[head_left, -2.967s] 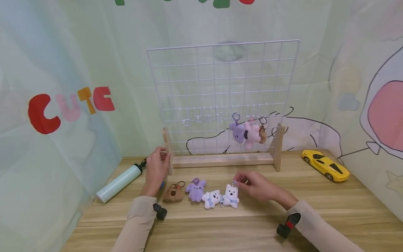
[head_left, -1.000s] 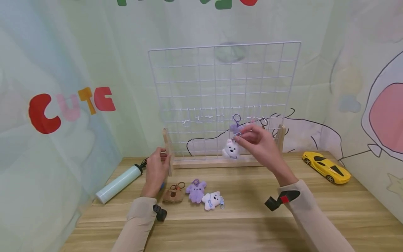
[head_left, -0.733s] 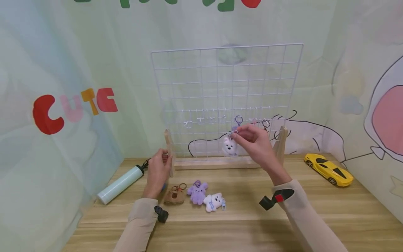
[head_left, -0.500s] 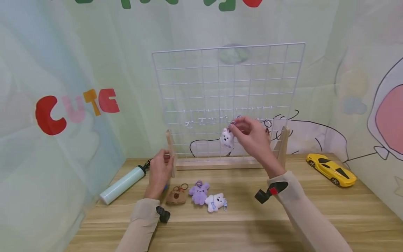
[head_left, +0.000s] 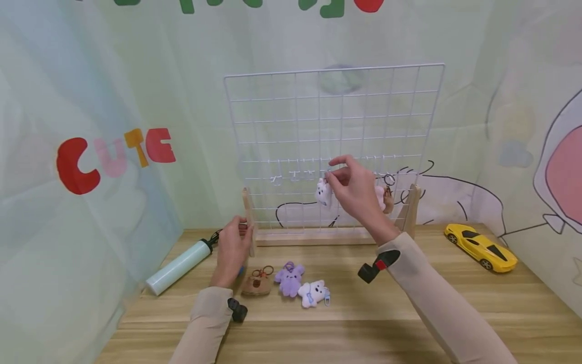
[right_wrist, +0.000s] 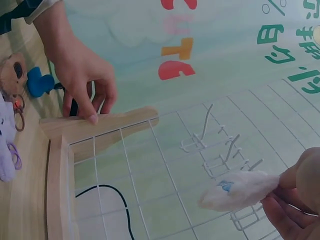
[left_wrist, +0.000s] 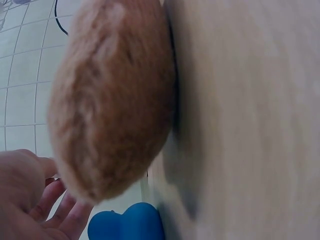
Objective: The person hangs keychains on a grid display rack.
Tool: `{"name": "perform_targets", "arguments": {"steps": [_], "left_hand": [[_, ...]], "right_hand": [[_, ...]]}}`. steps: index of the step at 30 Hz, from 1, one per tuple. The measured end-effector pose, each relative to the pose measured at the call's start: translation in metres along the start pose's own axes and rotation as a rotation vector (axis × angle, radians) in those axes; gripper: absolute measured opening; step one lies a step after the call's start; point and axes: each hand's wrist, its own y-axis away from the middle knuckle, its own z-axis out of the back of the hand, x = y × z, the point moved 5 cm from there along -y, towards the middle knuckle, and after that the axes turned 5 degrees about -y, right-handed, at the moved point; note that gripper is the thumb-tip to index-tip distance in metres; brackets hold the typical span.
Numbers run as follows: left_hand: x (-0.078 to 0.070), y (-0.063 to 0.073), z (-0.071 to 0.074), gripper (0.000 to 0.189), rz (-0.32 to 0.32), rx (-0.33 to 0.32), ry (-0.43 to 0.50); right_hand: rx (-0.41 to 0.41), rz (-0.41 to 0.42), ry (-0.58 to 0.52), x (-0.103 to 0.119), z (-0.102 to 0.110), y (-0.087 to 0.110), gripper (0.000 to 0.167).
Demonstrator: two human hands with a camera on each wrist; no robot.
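My right hand [head_left: 356, 189] pinches the top of a white plush bear keychain [head_left: 323, 193], held in front of the white wire grid [head_left: 291, 72] near its row of hooks. In the right wrist view the white plush [right_wrist: 232, 192] hangs beside wire hooks [right_wrist: 197, 142]. My left hand [head_left: 233, 247] holds the left wooden upright [head_left: 249, 210] of the grid stand, thumb against the wood. On the table lie a brown plush keychain [head_left: 256, 286], a purple plush keychain [head_left: 289, 281] and another white bear keychain [head_left: 313, 293]. The brown plush [left_wrist: 112, 100] looms large in the left wrist view.
A pink plush [head_left: 380, 196] and a brown one [head_left: 388, 200] hang at the grid's right, partly behind my right hand. A pale blue hand pump [head_left: 179, 265] lies left, a yellow toy car [head_left: 480, 246] right. A blue piece [left_wrist: 132, 225] sits near my left hand.
My right hand took the white bear from the table, raised it to the grid, then moved it further up and left towards the hooks. My left hand stays on the upright.
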Motion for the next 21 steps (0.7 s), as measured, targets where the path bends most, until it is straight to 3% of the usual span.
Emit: {"name": "perform_targets", "arguments": {"steps": [11, 21], "left_hand": [[0.0006, -0.0005, 0.001, 0.025, -0.015, -0.013, 0.001], [-0.0004, -0.0006, 0.0008, 0.026, -0.006, -0.006, -0.006]], "right_hand": [[0.008, -0.04, 0.08, -0.0061, -0.0029, -0.0007, 0.027], [0.01, -0.017, 0.12, -0.0043, 0.0001, 0.0008, 0.03]]}}
